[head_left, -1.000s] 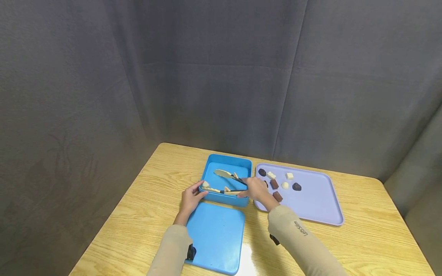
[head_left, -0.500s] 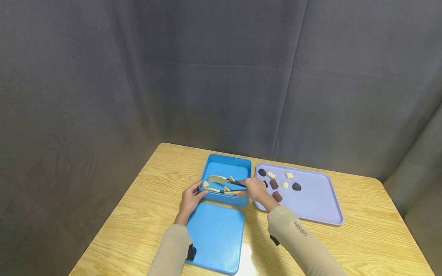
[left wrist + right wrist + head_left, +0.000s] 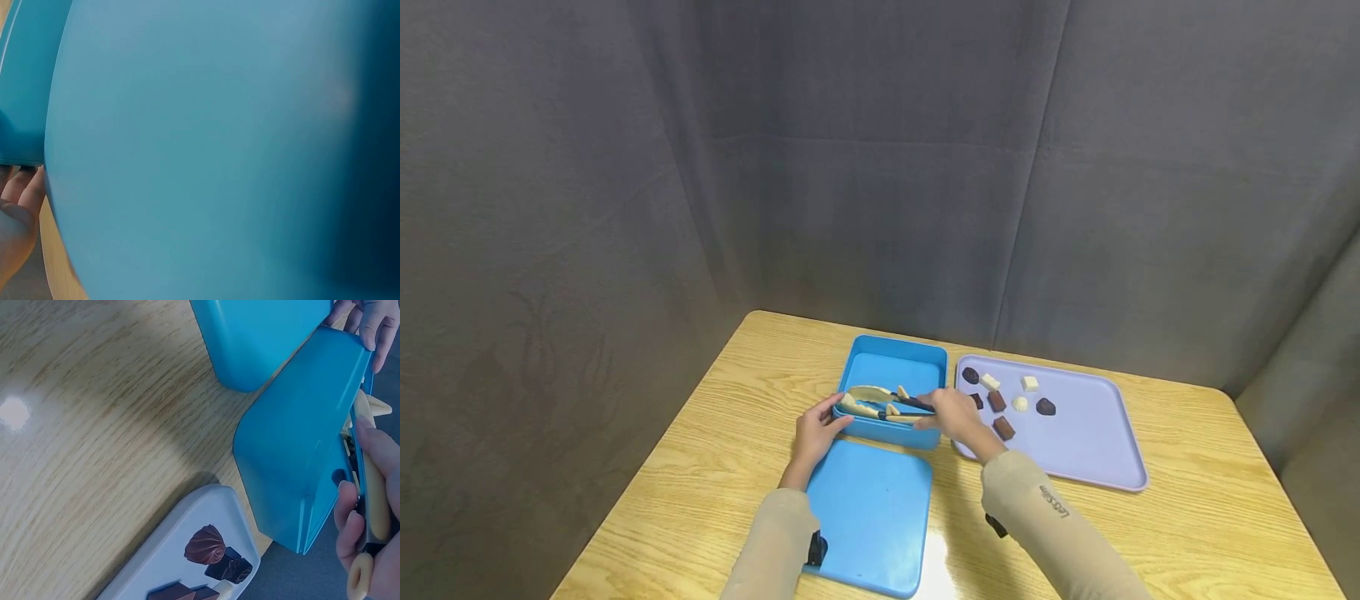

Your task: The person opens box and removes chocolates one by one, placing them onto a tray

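My right hand (image 3: pixel 953 408) holds cream-and-black kitchen tongs (image 3: pixel 376 497) over the inside of a blue box (image 3: pixel 898 434). Their two heads lie close together near the box's front left corner. A small white chocolate (image 3: pixel 848 400) shows at that corner, partly covered by the tongs' heads. At the same corner my left hand (image 3: pixel 814 433) grips the box, thumb on the front wall and fingers along the side. In the right wrist view the thumb and fingers of my right hand wrap the tongs' handles.
A flat blue lid (image 3: pixel 872 517) lies in front of the box. To the right, a lilac tray (image 3: pixel 1075 450) carries several dark, brown and white chocolates, including a shell-shaped dark chocolate (image 3: pixel 205 545). Grey curtains (image 3: pixel 865 208) hang behind the wooden table (image 3: pixel 1210 492).
The tongs' far arm has swung toward the near one, narrowing the gap around the white chocolate. My left hand, the box, lid and tray stay in place.
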`<action>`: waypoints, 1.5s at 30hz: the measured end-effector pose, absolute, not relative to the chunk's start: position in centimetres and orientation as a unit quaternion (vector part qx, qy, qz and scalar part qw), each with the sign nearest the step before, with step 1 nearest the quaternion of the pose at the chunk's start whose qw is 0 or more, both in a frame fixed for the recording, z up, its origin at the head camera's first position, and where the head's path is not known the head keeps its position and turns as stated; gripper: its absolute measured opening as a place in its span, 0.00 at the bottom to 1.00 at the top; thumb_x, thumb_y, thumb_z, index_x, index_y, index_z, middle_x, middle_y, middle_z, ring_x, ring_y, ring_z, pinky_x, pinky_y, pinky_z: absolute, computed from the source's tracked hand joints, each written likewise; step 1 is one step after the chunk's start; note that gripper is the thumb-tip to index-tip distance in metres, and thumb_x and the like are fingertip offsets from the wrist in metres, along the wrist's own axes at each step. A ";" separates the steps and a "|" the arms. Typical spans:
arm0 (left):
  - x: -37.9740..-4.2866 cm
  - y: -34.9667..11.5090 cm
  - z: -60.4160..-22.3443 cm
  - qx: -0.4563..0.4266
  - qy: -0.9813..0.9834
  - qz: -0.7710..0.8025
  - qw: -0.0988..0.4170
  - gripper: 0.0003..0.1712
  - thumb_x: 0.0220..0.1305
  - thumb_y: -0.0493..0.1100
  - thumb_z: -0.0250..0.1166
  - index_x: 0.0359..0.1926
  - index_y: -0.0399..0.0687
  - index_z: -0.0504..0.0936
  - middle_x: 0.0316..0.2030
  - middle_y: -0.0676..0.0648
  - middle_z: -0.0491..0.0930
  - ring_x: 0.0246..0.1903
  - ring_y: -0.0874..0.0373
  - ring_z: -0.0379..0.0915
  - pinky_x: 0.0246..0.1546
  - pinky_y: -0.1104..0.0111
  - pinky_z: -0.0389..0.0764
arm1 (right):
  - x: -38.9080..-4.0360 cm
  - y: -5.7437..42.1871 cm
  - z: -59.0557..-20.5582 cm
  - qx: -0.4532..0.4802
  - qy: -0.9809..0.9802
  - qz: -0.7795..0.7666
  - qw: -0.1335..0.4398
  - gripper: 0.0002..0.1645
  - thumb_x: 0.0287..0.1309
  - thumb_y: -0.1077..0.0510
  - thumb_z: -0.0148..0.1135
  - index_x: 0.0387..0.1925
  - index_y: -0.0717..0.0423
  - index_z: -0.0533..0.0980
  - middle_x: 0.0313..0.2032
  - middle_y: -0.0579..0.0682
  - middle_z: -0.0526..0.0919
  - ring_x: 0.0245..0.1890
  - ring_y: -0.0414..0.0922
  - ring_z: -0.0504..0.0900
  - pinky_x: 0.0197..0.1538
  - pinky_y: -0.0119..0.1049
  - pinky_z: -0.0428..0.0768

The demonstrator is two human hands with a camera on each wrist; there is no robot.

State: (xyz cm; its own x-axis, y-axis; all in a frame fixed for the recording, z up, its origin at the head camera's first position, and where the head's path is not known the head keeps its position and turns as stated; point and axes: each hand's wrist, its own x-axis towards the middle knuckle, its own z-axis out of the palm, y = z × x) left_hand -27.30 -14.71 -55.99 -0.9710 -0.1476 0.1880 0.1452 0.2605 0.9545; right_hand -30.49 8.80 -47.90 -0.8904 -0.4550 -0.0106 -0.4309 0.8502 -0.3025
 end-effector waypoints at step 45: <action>-27.4 -14.6 -55.9 0.008 -0.791 -0.601 0.116 0.25 0.51 0.35 0.66 0.52 0.37 0.75 0.52 0.35 0.71 0.52 0.44 0.67 0.48 0.60 0.73 | -28.9 12.0 -47.8 -0.231 0.955 -0.182 -0.032 0.29 0.41 0.47 0.69 0.46 0.58 0.78 0.40 0.57 0.81 0.17 0.40 0.71 0.11 0.31 0.63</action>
State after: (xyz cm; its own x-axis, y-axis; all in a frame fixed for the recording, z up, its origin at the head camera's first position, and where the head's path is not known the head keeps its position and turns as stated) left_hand -27.37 -14.63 -55.94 -0.9729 -0.1524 0.1740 0.1267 0.2786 0.9520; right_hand -28.87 11.97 -47.79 -0.8916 -0.4289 0.1453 -0.4523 0.8274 -0.3329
